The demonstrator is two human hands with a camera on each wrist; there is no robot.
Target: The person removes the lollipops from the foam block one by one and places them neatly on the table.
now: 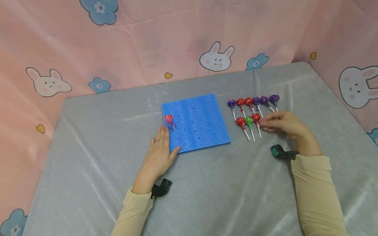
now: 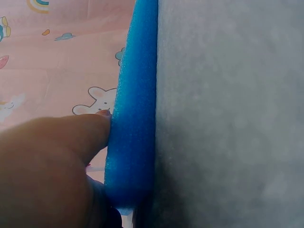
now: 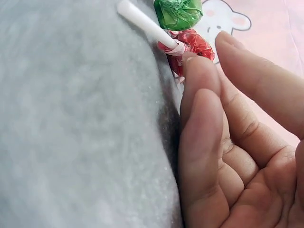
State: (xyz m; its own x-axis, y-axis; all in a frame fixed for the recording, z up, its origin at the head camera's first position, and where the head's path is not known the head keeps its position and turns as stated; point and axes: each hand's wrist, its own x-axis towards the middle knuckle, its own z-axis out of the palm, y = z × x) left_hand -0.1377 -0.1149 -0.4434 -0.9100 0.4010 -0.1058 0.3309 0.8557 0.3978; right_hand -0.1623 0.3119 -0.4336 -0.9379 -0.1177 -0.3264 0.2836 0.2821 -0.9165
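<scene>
My left hand (image 1: 157,154) lies with straight fingers along the left edge of a blue foam board (image 1: 203,111), its thumb at the front left corner. In the left wrist view that thumb (image 2: 90,133) touches the foam's side (image 2: 133,118). A pink-and-red wrapped lollipop (image 1: 168,119) stands in the board near the left fingertips. My right hand (image 1: 284,125) is beside a red lollipop (image 1: 256,118) lying on the table. In the right wrist view, thumb and fingers are apart, with a fingertip close to the red wrapper (image 3: 202,43); contact is unclear.
Left of that lollipop lie a green lollipop (image 1: 249,121) and another red one (image 1: 240,122). Behind them is a row of several purple and red lollipops (image 1: 248,101). Small holes dot the board. A grey cloth covers the table (image 1: 212,186); a pink curtain (image 1: 165,46) hangs behind.
</scene>
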